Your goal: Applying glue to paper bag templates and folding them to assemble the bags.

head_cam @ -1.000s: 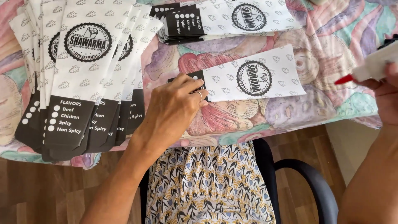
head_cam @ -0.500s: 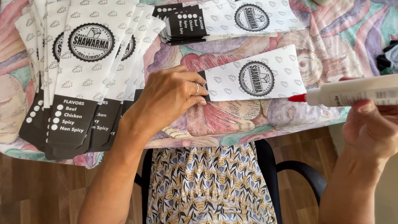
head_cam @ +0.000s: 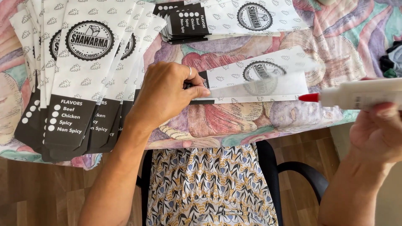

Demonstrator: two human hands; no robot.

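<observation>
Paper everywhere on this desk, white and black, printed with little cloud shapes and a round black emblem. Over at the left edge a fanned stack of paper sleeves (head_cam: 83, 79) lies with its black ends hanging just past the near edge of the flowered tablecloth (head_cam: 335, 46). Moving right, the left hand (head_cam: 165, 94) comes in from below, a ring on one finger, fingers bent and pinching the black left end of a single paper sleeve (head_cam: 255, 79) that lies lengthwise near the front edge of the desk; the upper flap of that sleeve is lifted and looks blurred, so the exact fold cannot be made out. Beyond it, toward the far edge, a second pile of sleeves (head_cam: 226, 19) lies flat, black ends pointing left. Below the desk edge there's a patterned garment (head_cam: 209, 184) across the person's lap, and a black chair (head_cam: 293, 171) over wooden floor. And at the right, the right hand (head_cam: 377, 134) is wrapped around a white glue bottle (head_cam: 360, 94), held level, its red tip pointing left and sitting just beside the right end of the single sleeve, at the front edge of the desk; whether the tip touches the paper cannot be told.
</observation>
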